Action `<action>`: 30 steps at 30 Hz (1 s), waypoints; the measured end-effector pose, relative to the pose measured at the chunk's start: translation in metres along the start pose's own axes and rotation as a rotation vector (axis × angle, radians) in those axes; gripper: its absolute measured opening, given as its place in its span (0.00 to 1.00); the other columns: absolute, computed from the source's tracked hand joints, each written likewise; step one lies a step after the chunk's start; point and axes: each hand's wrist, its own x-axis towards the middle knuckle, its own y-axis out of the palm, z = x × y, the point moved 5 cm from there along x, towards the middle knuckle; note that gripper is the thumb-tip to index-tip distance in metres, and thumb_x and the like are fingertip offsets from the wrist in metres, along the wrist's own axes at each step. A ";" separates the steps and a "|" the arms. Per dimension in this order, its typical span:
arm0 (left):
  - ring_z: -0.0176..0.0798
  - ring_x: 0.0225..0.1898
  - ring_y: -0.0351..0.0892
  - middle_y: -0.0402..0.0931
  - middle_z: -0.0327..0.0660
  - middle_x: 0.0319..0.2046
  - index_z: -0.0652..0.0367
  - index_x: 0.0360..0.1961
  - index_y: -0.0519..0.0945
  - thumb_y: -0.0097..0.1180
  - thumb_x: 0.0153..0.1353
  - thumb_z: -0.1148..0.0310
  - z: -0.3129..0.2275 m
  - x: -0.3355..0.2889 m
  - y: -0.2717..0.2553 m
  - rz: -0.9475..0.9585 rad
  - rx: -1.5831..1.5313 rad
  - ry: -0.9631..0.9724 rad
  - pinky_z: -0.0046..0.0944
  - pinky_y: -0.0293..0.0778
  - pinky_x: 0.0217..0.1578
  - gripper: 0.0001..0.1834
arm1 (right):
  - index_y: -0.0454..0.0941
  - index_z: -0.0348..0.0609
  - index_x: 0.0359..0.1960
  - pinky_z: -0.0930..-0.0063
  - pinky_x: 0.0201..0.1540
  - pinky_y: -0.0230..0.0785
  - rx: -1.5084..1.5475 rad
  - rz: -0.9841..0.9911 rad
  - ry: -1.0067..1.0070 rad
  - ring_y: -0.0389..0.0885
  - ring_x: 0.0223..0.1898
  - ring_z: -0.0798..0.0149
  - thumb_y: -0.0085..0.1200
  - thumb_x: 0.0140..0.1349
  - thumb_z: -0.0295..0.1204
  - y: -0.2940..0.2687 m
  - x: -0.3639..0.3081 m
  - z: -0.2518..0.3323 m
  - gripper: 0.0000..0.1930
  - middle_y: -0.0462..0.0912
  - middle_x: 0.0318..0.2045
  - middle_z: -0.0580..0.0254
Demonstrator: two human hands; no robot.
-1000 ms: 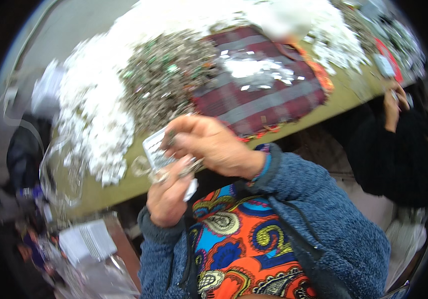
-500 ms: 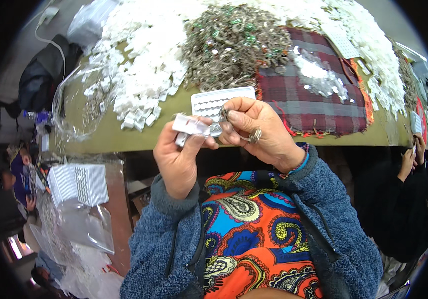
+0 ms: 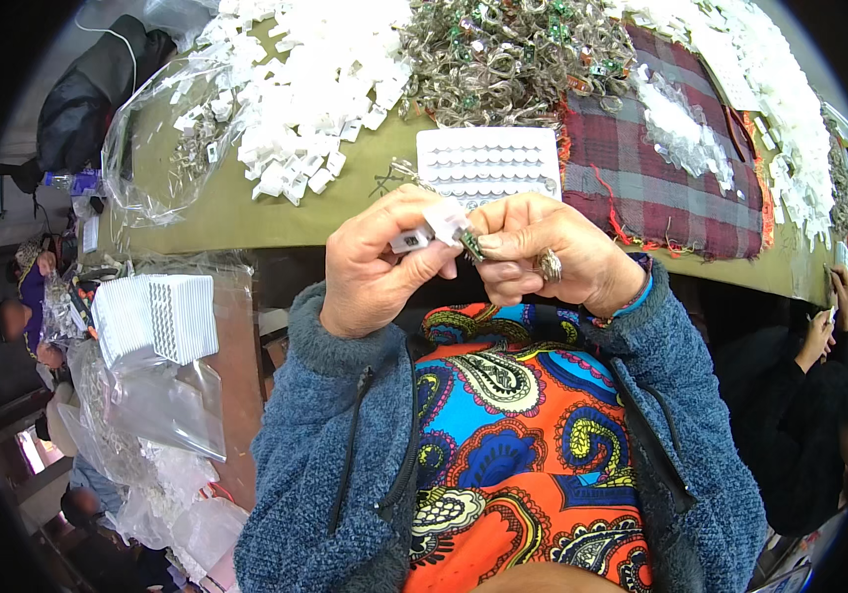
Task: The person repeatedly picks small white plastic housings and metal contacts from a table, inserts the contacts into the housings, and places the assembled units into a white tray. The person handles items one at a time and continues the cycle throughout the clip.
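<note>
Both my hands meet above the table's near edge. My left hand (image 3: 375, 267) pinches several small white tags (image 3: 447, 219) between thumb and fingers. My right hand (image 3: 567, 252) is closed, its thumb and forefinger on a small dark metal trinket with green on it (image 3: 472, 245), which is against or very near the white tags. A ridged silvery ring (image 3: 549, 264) sits at its curled fingers; whether it is worn or held I cannot tell. Just beyond my hands lies a white tray (image 3: 488, 148) with scalloped rows. Behind that tray spreads a heap of silvery looped trinkets (image 3: 493, 74).
A heap of white tags (image 3: 330, 89) covers the table's left part. A plaid cloth (image 3: 632, 188) bears clear plastic bits (image 3: 686, 128). To my left are stacked white trays (image 3: 182, 316) and plastic bags (image 3: 167, 405). Another person's hands (image 3: 819, 336) show at far right.
My hands have come together, bringing the trinket to the white tags. The view has shifted, and more of the scalloped tray now shows beyond my hands.
</note>
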 end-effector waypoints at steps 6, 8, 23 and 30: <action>0.37 0.34 0.84 0.83 0.47 0.42 0.66 0.47 0.79 0.65 0.60 0.74 0.026 -0.004 0.003 -0.230 -0.571 -0.157 0.33 0.82 0.30 0.15 | 0.78 0.38 0.38 0.83 0.34 0.69 -0.503 -0.309 -0.503 0.75 0.30 0.76 0.60 0.64 0.27 0.012 -0.016 0.022 0.06 0.79 0.35 0.69; 0.39 0.36 0.85 0.83 0.48 0.42 0.65 0.47 0.79 0.65 0.60 0.74 0.028 -0.005 0.007 -0.231 -0.607 -0.129 0.33 0.83 0.30 0.15 | 0.79 0.37 0.38 0.84 0.34 0.69 -0.514 -0.338 -0.536 0.75 0.30 0.77 0.60 0.64 0.26 0.020 -0.017 0.021 0.06 0.80 0.36 0.68; 0.41 0.41 0.85 0.82 0.50 0.42 0.69 0.47 0.78 0.57 0.66 0.76 0.035 -0.011 0.007 -0.259 -0.753 -0.216 0.38 0.85 0.43 0.10 | 0.82 0.32 0.35 0.75 0.33 0.71 -1.486 -0.572 -0.868 0.81 0.32 0.61 0.64 0.54 0.21 0.043 -0.009 0.027 0.08 0.80 0.31 0.54; 0.36 0.42 0.83 0.82 0.45 0.43 0.68 0.47 0.77 0.57 0.67 0.75 0.035 -0.011 0.008 -0.293 -0.759 -0.211 0.35 0.82 0.45 0.10 | 0.77 0.45 0.28 0.61 0.46 0.62 -1.959 -0.604 -1.211 0.74 0.30 0.62 0.65 0.41 0.27 0.057 0.000 0.017 0.11 0.73 0.26 0.67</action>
